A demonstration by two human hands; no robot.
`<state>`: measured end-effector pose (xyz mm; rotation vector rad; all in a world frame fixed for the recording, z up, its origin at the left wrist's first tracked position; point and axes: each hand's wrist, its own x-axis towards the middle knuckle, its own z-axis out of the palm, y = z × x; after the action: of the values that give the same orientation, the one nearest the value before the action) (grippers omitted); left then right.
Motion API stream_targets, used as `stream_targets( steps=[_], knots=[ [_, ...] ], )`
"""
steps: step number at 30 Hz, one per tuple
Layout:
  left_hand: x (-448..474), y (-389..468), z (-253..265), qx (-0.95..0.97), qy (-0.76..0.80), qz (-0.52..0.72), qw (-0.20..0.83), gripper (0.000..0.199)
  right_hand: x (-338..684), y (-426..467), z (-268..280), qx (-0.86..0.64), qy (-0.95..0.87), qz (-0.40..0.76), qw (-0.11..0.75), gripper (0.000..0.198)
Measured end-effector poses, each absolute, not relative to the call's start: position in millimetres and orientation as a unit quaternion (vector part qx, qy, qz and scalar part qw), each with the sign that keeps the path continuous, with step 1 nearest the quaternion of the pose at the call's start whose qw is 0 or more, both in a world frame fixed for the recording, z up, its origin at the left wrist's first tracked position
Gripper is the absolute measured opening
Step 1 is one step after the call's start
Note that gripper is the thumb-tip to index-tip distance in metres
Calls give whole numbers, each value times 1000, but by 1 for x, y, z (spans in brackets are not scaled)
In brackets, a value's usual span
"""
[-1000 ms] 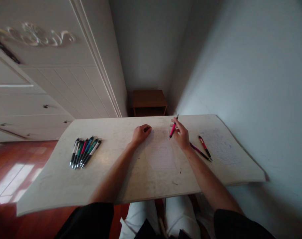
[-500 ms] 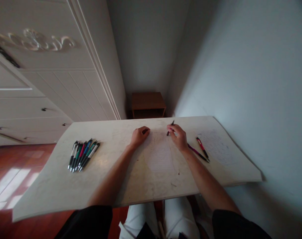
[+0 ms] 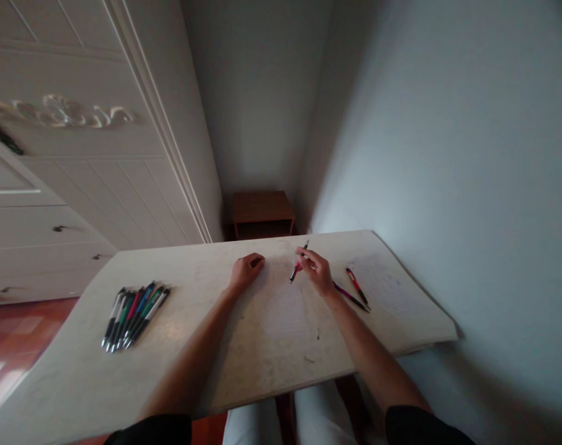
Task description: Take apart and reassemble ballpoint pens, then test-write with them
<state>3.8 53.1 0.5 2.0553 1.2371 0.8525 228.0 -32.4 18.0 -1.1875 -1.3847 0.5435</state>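
Note:
My right hand (image 3: 315,269) holds a red and black pen (image 3: 294,271) between thumb and fingers, slanted over the upper part of a pale lined sheet of paper (image 3: 283,312). At that sheet's upper left lies my left hand (image 3: 247,271), its fingers curled in. A dark patch shows inside the curl, and I cannot make out whether it is a thing or shadow. Beside my right wrist rest a purple and black pen (image 3: 352,298) and another red and black pen (image 3: 357,288), both apart from the hand.
Several pens (image 3: 133,318) lie side by side at the left of the white table (image 3: 192,371). A second sheet with writing (image 3: 378,284) is at the right. Beyond the table stands a small brown shelf (image 3: 264,207). A white cabinet (image 3: 137,204) and a grey wall (image 3: 424,154) flank it.
The pen in my right hand has turned, and more of its lower end now sticks out below the fingers. My left hand stays by the paper. The whole view has shifted slightly.

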Motion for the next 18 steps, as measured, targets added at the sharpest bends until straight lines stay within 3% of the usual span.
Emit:
stream_targets(
  steps=[6,11,18],
  knots=[
    [4,52,2,773,464,323,288,26,225,-63,36,-414,-463,377,687,45],
    [3,45,5,774,467,318,286,26,215,-149,27,-471,-348,362,726,33],
    [5,35,5,760,453,376,275,27,213,-281,-5,-572,-268,326,704,36]
  ],
)
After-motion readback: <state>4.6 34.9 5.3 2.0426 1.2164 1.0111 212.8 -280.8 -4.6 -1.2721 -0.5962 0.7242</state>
